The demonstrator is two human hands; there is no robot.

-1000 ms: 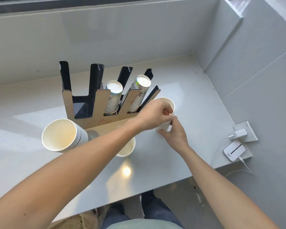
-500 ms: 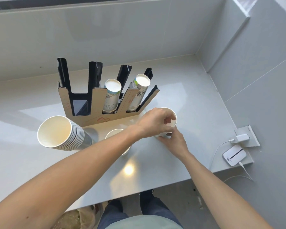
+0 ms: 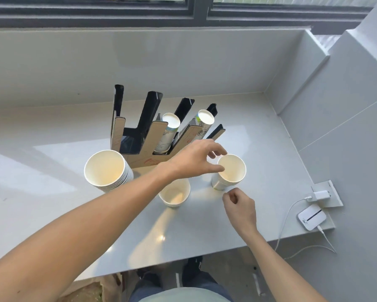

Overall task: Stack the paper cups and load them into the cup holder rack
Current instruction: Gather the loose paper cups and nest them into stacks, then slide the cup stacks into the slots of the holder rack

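A black and cardboard cup holder rack (image 3: pixel 137 136) stands on the grey counter with two printed cup stacks (image 3: pixel 169 134) upside down in its right slots. A tall stack of white paper cups (image 3: pixel 108 171) stands at its front left. A single white cup (image 3: pixel 175 196) sits in front of the rack. A short stack of white cups (image 3: pixel 230 172) stands to the right. My left hand (image 3: pixel 196 160) hovers open just left of that short stack, not gripping it. My right hand (image 3: pixel 240 209) is below the stack, fingers curled, holding nothing.
The counter (image 3: pixel 52 192) ends in a front edge near my legs, with walls at the back and right. A white charger in a socket plate (image 3: pixel 325 194), a small white device (image 3: pixel 311 216) and a trailing cable lie at the right corner.
Both hands have let go of the short cup stack, which now stands on the counter. My right hand has pulled back toward me. My view has tilted up, showing the window frame.
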